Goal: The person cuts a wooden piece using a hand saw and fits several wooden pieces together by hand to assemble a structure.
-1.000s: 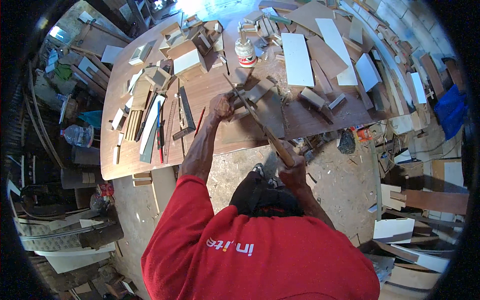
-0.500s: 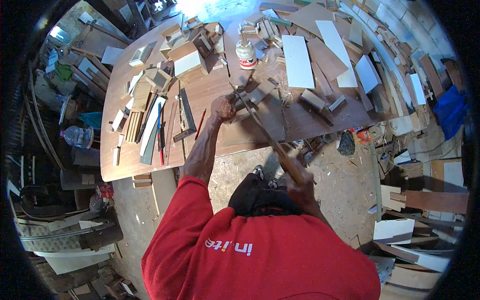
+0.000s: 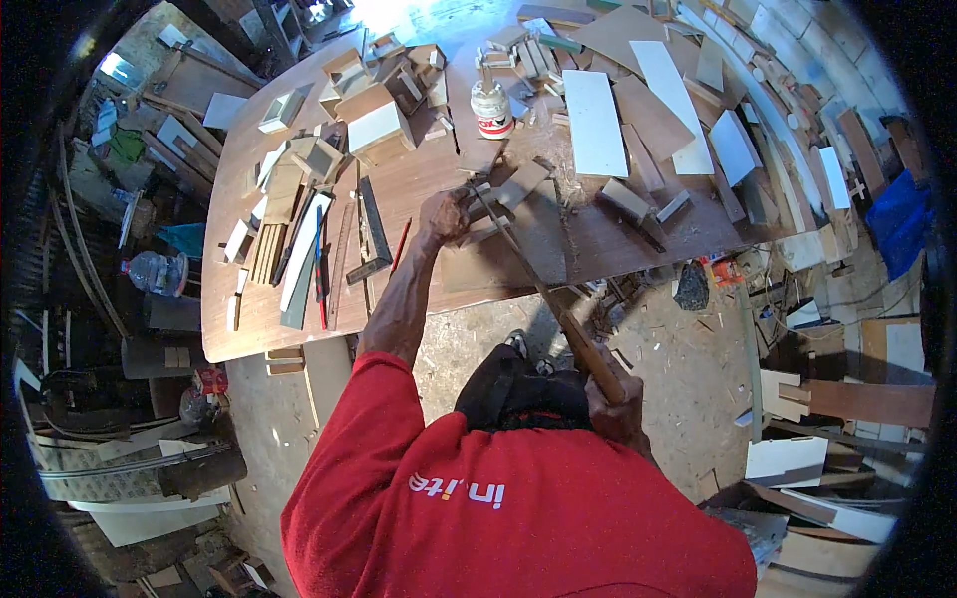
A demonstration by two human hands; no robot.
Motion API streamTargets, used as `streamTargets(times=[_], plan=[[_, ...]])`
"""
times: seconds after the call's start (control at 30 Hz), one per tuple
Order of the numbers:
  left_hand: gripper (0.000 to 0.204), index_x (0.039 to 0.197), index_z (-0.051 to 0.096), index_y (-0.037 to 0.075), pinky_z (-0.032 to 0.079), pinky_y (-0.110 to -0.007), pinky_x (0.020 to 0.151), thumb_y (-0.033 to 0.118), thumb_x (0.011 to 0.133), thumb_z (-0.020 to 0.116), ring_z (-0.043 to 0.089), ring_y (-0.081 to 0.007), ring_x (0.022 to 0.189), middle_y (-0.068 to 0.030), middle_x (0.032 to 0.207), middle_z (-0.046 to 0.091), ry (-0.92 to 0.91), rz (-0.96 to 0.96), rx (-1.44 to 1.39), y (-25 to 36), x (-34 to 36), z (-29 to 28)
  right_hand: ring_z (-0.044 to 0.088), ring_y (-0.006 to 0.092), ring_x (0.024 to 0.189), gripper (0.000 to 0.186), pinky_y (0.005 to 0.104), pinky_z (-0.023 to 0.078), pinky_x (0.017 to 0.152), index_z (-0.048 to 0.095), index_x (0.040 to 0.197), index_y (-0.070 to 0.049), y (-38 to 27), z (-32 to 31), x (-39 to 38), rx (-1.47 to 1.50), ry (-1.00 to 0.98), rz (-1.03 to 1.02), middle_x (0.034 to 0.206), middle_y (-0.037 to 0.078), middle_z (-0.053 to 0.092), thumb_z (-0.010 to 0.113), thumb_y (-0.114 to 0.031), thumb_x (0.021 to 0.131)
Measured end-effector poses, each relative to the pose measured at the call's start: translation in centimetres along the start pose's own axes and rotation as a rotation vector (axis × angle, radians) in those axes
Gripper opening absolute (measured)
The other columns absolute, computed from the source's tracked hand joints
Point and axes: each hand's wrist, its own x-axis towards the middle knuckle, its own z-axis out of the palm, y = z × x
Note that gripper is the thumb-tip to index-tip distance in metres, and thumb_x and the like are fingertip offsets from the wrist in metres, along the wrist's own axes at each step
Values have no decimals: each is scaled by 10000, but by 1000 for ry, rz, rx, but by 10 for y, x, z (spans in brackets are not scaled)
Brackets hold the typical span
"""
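The right hand (image 3: 617, 401) wraps the long tool (image 3: 575, 330), apparently sawing; left hand (image 3: 445, 216), grip unclear; next stroke needs steady alignment

Left hand (image 3: 444, 217): fingertips hidden by the hand itself; whether they grip or merely press the wooden piece (image 3: 482, 228) beneath cannot be determined. Right hand (image 3: 620, 404): partly concealed behind the handle end of the long tool (image 3: 548, 294), finger placement unclear. The tool's thin edge is too fine to show whether it bears teeth. Red shirt (image 3: 518, 528): cut off at the near edge of view. Shoe (image 3: 515, 342): partly covered by dark trousers (image 3: 498, 384). Tabletop (image 3: 414, 174): far end lost in glare. Clutter (image 3: 85, 389), left: too dark to itemise.
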Motion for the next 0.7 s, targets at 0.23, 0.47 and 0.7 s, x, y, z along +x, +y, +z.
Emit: streamTargets(times=[0.23, 0.47, 0.7], plan=[[456, 1123, 659, 118, 523, -484, 731, 257, 688, 641, 638, -397, 813, -202, 885, 675, -130, 10, 45, -6, 3, 3, 615, 245, 572, 361, 370, 468, 539, 580, 1136, 50, 6, 15, 39, -189, -64, -122, 647, 177, 571, 604, -46, 789], [431, 1076, 669, 103, 520, -488, 722, 236, 667, 641, 630, -423, 818, -206, 881, 676, -26, 52, -8, -24, 5, 7, 569, 212, 578, 377, 345, 473, 547, 597, 1142, 39, 15, 22, 45, -185, -26, -280, 729, 123, 648, 617, -48, 776], [322, 1015, 680, 99, 529, -478, 697, 202, 726, 583, 652, -398, 792, -196, 863, 684, 54, 73, -53, -4, 3, -2, 645, 186, 674, 466, 309, 470, 546, 566, 1227, 20, 19, 4, 1, -38, 12, -202, 919, 200, 672, 616, -30, 766]])
